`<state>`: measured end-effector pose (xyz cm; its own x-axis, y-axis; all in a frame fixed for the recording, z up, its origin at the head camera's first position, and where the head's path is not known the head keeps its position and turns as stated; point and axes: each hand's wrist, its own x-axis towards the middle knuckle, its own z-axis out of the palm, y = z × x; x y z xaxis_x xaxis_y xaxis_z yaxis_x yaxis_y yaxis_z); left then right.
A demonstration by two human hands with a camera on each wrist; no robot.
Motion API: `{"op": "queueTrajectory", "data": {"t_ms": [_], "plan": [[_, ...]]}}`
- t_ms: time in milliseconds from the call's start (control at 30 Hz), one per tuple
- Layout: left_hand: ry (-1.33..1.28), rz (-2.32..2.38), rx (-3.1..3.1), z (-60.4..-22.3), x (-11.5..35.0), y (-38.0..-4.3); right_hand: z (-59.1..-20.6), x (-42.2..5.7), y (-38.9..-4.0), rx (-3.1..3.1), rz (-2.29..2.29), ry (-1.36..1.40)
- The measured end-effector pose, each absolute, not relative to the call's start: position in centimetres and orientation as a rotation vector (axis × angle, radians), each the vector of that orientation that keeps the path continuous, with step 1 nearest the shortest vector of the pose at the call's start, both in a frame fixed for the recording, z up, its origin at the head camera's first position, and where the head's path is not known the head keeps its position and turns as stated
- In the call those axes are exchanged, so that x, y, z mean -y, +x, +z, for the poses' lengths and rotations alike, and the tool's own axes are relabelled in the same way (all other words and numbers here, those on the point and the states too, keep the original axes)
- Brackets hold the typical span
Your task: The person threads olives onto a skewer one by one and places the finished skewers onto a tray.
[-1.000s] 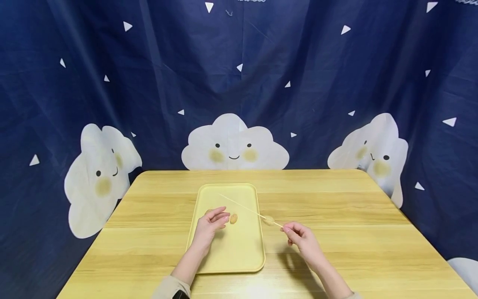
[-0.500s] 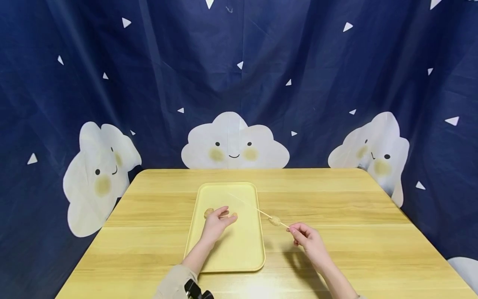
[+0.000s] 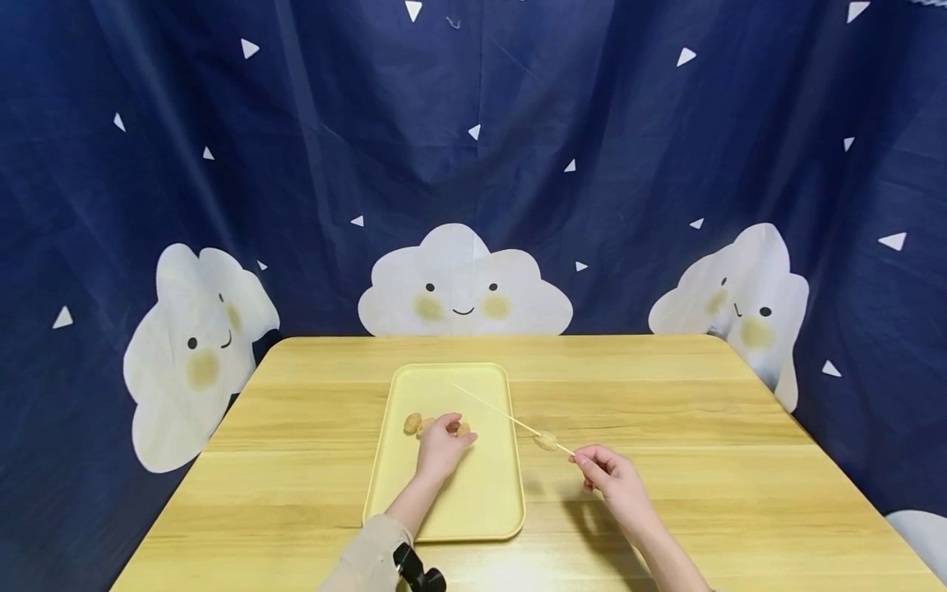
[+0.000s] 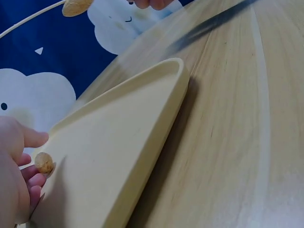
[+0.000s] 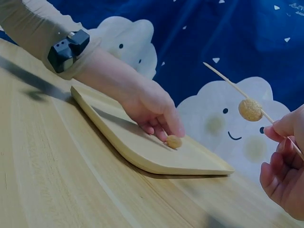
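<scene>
My right hand point(image 3: 610, 481) pinches the lower end of a thin bamboo skewer point(image 3: 496, 409), held up to the right of the tray. One brown, wrinkled ball-shaped food piece point(image 5: 250, 110) is threaded on it, a little beyond the fingertips. Low over the yellow tray point(image 3: 481, 510) is my left hand point(image 3: 440, 452), its thumb and fingers about a loose brown ball point(image 4: 43, 162). The fingers lie close beside that ball, while the thumb stands apart from it in the left wrist view. More brown balls point(image 3: 412, 423) lie to the left, partly behind the hand.
The tray has a low raised rim and sits on a wooden table point(image 3: 629, 395). A dark blue curtain point(image 3: 473, 181) with white clouds hangs behind the table. A black device point(image 5: 69, 51) is strapped on the left wrist.
My left hand has moved right and down towards the loose ball, uncovering the balls at the left. The right hand has drawn the skewer slightly right, then stayed nearly still.
</scene>
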<state>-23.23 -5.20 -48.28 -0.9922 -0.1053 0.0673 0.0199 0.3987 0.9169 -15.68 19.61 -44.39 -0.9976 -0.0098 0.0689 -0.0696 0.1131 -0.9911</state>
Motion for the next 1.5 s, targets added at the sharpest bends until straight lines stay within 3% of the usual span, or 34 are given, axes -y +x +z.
{"op": "queueTrajectory", "data": {"t_ms": [400,900,1500], "plan": [[0.128,-1.492,2.614,-47.7,5.1,-23.4,-44.7,-19.7,-15.5,2.309,2.055,0.092],[-0.003,-1.959,2.426,-47.8,6.2,-23.7,-44.6,-19.8,-15.7,2.322,2.054,0.095],[-0.109,-2.415,2.122,-44.2,6.2,-21.4,-44.2,-21.5,-15.0,2.362,1.945,0.092]]}}
